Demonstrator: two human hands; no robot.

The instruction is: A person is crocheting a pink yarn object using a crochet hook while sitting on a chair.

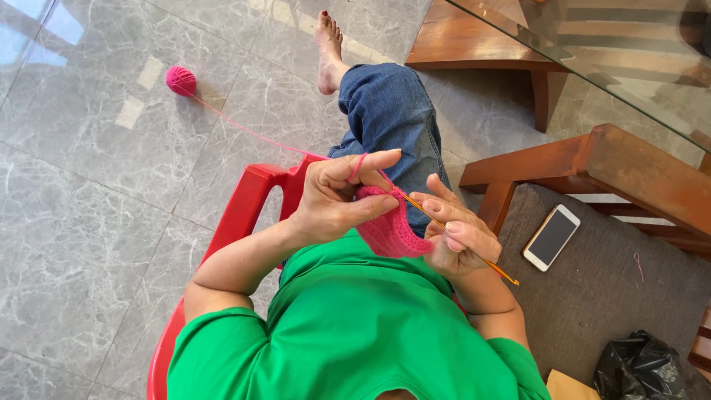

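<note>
Our left hand (333, 196) pinches the pink crochet piece (391, 230). Our right hand (459, 237) grips the orange hook (474, 255), its tip touching the piece between them.

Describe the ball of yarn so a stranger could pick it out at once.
Start at the grey marble floor left of the red plastic chair. Near the top left lies a small round ball of yarn. It is bright pink, alone on the tiles, with a thin pink strand trailing to the left hand.
</note>
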